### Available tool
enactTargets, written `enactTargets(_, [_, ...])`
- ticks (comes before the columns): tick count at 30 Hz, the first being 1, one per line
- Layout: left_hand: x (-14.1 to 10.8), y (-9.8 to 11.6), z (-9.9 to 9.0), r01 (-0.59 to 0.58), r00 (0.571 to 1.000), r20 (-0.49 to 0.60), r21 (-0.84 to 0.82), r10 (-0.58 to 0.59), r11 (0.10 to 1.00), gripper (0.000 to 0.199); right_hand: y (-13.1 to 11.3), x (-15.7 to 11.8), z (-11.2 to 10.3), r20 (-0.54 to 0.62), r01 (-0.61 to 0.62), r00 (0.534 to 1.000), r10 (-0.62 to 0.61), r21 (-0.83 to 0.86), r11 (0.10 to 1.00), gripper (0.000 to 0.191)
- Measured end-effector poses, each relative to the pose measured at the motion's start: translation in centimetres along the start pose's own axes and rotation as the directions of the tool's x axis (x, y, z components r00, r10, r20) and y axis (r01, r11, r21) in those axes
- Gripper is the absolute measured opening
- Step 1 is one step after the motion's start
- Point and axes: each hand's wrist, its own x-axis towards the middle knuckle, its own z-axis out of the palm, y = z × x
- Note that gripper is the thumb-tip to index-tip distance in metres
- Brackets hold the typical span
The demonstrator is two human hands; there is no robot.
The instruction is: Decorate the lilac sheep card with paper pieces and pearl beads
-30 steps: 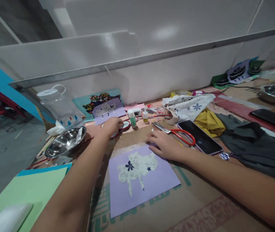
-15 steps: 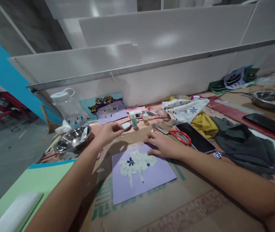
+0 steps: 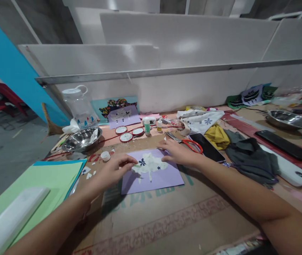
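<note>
A purple sheet of paper (image 3: 170,179) lies on the cardboard, with a white cut-out shape (image 3: 153,163) on it that carries dark blue flowers. My left hand (image 3: 117,167) is over the sheet's left edge, thumb and forefinger pinched together close to the larger flower; whatever is between them is too small to make out. On the sheet's upper right corner rests my right hand (image 3: 179,153), fingers spread and holding nothing. Just behind that hand lie red-handled scissors (image 3: 192,144). Small white scraps (image 3: 89,175) are scattered left of my left hand, near a white cap (image 3: 105,156).
Round red-rimmed pieces (image 3: 126,137), a green-labelled glue bottle (image 3: 147,126) and a small dropper bottle (image 3: 159,125) stand behind the sheet. Left are a steel bowl (image 3: 83,140), a plastic jug (image 3: 80,108) and green paper (image 3: 57,177). A phone (image 3: 206,147) and cloths (image 3: 249,156) lie right.
My left hand has come back from the red-rimmed pieces to the left part of the purple sheet. My right hand stays at the sheet's upper corner. The view has shifted slightly.
</note>
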Motion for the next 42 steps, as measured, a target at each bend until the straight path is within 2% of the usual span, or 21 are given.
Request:
enactTargets(3, [-1.2, 0.4, 2.0, -0.010, 0.999, 0.031, -0.028, 0.011, 1.000, 0.027, 0.0, -0.2, -0.4, 0.021, -0.009, 1.000, 0.009, -0.006, 1.000, 0.058])
enactTargets(6, [-1.9, 0.7, 3.2, -0.045, 0.993, 0.112, -0.041, 0.049, 0.998, 0.023, 0.0, -0.5, -0.9, 0.071, 0.006, 0.997, -0.006, -0.002, 1.000, 0.068])
enactTargets(8, [-2.1, 0.5, 3.6, -0.062, 0.985, 0.155, -0.054, 0.069, 0.997, 0.022, -0.1, -0.7, -1.0, 0.086, 0.004, 0.996, -0.006, 0.016, 1.000, 0.073])
enactTargets(11, [-2.2, 0.0, 4.1, -0.054, 0.986, 0.155, -0.086, 0.067, 0.995, 0.023, -0.3, -0.7, -1.0, 0.089, -0.015, 0.996, 0.009, 0.067, 0.998, 0.077])
enactTargets(17, [-2.4, 0.1, 4.3, -0.068, 0.986, 0.144, -0.109, 0.083, 0.992, 0.023, -1.5, -0.5, -1.3, 0.111, -0.005, 0.994, -0.017, 0.193, 0.981, 0.066])
enactTargets(19, [-2.5, 0.3, 4.3, -0.077, 0.985, 0.143, -0.106, 0.092, 0.991, 0.023, -1.5, -0.4, -1.4, 0.056, -0.052, 0.998, 0.037, 0.287, 0.957, 0.060])
enactTargets(22, [-2.6, 0.2, 4.3, -0.091, 0.984, 0.143, -0.105, 0.105, 0.990, 0.023, -0.6, -0.1, -1.2, -0.006, -0.188, 0.975, 0.220, 0.499, 0.846, 0.053])
enactTargets(25, [-2.6, -0.1, 4.4, -0.089, 0.983, 0.147, -0.118, 0.106, 0.989, 0.022, 0.7, 0.2, -1.3, 0.052, -0.289, 0.945, 0.323, 0.592, 0.752, 0.053])
enactTargets(30, [-2.5, -0.3, 4.6, -0.092, 0.984, 0.139, -0.121, 0.108, 0.988, 0.021, 1.4, -0.1, -1.8, 0.233, -0.391, 0.920, 0.315, 0.586, 0.710, 0.040])
enactTargets(33, [-2.8, 0.0, 4.7, -0.117, 0.985, 0.111, -0.130, 0.132, 0.985, 0.020, 1.1, -0.4, -1.9, 0.278, -0.435, 0.900, 0.335, 0.548, 0.715, 0.028])
enactTargets(37, [-3.5, 0.5, 5.1, -0.199, 0.975, 0.075, -0.150, 0.212, 0.969, 0.020, 0.9, 0.6, -1.9, 0.184, -0.425, 0.904, 0.386, 0.489, 0.761, 0.025])
enactTargets(42, [-3.6, 0.7, 5.5, -0.251, 0.961, 0.080, -0.134, 0.263, 0.959, 0.022, 1.0, 5.7, -1.8, 0.063, -0.365, 0.926, 0.373, 0.404, 0.839, 0.020])
